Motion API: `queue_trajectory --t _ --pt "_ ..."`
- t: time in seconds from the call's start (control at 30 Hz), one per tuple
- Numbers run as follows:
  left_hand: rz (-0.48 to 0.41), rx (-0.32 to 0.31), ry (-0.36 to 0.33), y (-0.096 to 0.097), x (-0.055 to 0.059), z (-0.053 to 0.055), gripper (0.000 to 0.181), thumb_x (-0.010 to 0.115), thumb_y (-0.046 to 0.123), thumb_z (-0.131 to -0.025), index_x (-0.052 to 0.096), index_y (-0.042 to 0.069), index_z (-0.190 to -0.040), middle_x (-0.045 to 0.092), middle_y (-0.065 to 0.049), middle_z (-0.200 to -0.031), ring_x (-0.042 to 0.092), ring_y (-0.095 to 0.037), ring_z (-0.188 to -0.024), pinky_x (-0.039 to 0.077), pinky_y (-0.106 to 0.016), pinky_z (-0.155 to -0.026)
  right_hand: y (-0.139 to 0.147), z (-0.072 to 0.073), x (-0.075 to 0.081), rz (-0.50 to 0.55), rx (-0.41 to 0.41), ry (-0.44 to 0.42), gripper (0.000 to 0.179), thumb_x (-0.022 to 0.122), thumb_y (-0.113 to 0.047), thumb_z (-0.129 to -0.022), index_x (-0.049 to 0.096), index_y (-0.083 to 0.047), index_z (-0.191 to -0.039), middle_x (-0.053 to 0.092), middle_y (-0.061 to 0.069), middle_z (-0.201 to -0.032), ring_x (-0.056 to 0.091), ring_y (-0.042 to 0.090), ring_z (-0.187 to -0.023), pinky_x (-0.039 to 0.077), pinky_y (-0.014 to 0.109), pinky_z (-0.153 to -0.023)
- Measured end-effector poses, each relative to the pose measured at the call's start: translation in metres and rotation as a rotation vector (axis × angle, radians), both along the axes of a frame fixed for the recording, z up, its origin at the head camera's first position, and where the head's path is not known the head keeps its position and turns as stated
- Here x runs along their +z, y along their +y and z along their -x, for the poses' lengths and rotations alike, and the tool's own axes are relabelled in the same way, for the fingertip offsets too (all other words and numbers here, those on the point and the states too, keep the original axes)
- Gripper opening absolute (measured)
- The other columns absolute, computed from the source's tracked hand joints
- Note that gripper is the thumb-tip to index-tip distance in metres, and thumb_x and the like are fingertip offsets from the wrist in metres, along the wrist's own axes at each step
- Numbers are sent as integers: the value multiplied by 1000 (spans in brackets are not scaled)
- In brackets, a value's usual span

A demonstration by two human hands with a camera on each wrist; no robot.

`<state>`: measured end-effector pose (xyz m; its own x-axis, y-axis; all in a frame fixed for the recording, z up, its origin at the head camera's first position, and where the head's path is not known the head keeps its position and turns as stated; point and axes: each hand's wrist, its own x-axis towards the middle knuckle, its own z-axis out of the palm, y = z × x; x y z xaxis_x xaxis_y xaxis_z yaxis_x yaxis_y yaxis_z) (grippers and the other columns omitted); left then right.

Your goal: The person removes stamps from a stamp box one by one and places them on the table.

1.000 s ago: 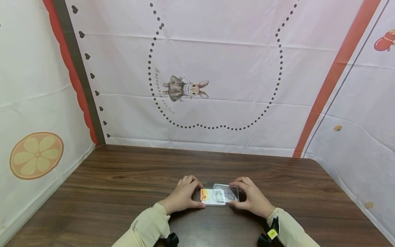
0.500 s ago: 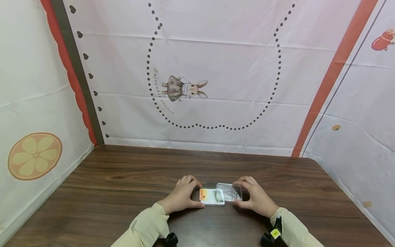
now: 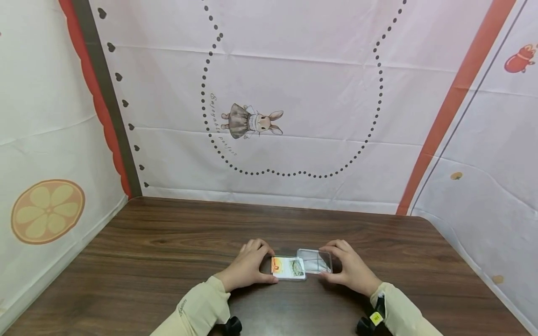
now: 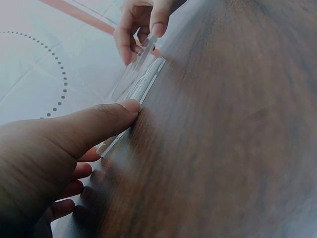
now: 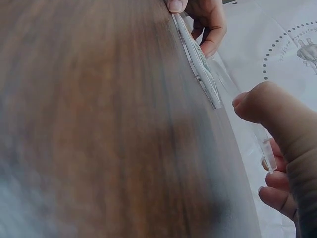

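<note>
My left hand [image 3: 248,267] grips the left end of a shallow clear plastic box [image 3: 290,279] lying on the table. Inside is a stack of white cards [image 3: 288,267], the top one printed orange at its left and green at its right. Between thumb and fingers, my right hand [image 3: 350,270] pinches the right end of a clear plastic lid [image 3: 314,260]. Its left edge overlaps the box's right end in the head view. From the right wrist, the lid [image 5: 262,144] appears raised off the table and the box [image 5: 203,74] lies flat.
The brown wood-grain table [image 3: 189,224] extends around both hands. Behind it hangs a white printed cloth [image 3: 315,93] with a rabbit figure, and similar cloth panels close off the left and right sides.
My right hand has drawn the lid to the right, so it overlaps the box less and more of the cards shows uncovered. The left hand and box stay almost in place.
</note>
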<state>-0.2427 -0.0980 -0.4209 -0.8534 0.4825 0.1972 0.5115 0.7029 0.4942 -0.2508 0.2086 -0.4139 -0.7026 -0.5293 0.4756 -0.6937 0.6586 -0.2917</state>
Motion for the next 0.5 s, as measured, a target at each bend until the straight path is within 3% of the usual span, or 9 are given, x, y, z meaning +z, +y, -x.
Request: queue_trajectory --t 0.5 --pt "5 7 -18 0 0 0 54 79 46 -75 60 16 -116 51 -6 -124 43 -25 -118 33 -49 -100 7 1 -2 18 -2 -33 46 82 -25 -74 66 -13 -115 58 -3 -111 52 8 -95 51 25 -74"
